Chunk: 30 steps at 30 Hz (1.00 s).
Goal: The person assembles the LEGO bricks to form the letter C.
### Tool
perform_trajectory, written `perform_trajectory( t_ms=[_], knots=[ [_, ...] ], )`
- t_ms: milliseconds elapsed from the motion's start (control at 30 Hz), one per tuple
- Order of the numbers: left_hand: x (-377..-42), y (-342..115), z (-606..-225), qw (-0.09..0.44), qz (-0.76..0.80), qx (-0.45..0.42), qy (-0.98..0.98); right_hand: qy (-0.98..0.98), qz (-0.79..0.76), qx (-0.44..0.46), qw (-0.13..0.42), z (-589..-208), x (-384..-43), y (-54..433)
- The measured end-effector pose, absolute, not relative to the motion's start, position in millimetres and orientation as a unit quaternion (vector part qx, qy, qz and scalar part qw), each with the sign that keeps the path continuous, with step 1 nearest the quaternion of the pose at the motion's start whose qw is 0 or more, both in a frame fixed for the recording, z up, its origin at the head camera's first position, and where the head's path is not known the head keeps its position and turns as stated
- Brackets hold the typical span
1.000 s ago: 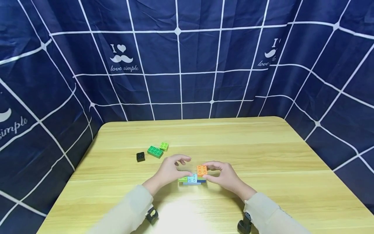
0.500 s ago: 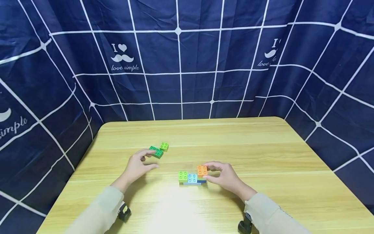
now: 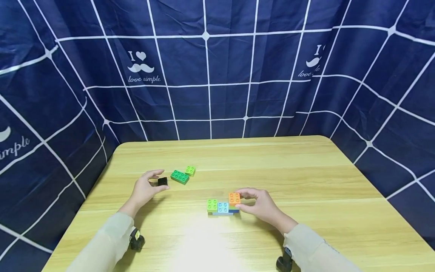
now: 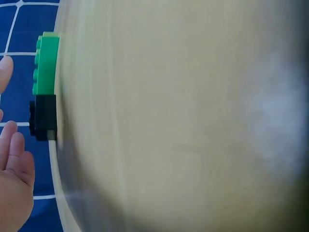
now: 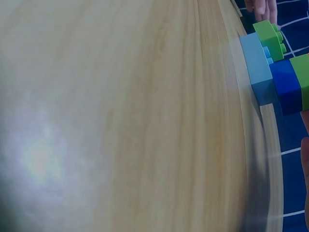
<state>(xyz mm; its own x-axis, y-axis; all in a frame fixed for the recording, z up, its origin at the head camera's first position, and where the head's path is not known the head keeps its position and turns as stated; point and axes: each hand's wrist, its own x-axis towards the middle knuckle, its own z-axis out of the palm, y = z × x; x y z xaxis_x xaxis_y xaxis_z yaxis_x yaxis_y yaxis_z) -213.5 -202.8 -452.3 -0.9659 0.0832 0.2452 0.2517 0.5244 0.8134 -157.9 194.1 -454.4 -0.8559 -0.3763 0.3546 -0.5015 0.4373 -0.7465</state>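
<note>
In the head view my left hand reaches to the black brick, thumb and fingers spread on either side of it. The left wrist view shows the fingertips apart from that brick. My right hand pinches the orange brick at the right end of a small build. Beneath the orange brick are a lime layer and a dark blue brick. They stand on a light blue base brick, with a lime brick at its left end.
A green brick and a small lime brick lie just right of the black one. The wooden table is bordered by dark blue curtains with white lines at the back and sides.
My left hand has left the build and moved left, passing near the green brick, to the black brick. My right hand has stayed at the orange brick.
</note>
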Motion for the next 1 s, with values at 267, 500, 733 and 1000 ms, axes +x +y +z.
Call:
perform_trajectory(
  t_ms=[267, 500, 733, 1000],
  knots=[
    [-218.1, -211.0, -455.9, 0.043, -0.450, -0.082, -0.888, -0.853, 0.462, 0.240, 0.048, -451.6, -156.5, 192.1],
    [-220.3, -211.2, -458.2, 0.047, -0.379, -0.074, -0.921, -0.849, 0.463, 0.249, 0.049, -425.1, -143.0, 184.6],
    [-221.1, -211.5, -456.7, 0.054, -0.366, -0.066, -0.927, -0.851, 0.459, 0.250, 0.054, -415.2, -139.6, 181.5],
    [-220.1, -205.0, -453.1, 0.095, -0.438, -0.069, -0.891, -0.853, 0.461, 0.240, 0.049, -413.3, -139.4, 180.5]
  ],
)
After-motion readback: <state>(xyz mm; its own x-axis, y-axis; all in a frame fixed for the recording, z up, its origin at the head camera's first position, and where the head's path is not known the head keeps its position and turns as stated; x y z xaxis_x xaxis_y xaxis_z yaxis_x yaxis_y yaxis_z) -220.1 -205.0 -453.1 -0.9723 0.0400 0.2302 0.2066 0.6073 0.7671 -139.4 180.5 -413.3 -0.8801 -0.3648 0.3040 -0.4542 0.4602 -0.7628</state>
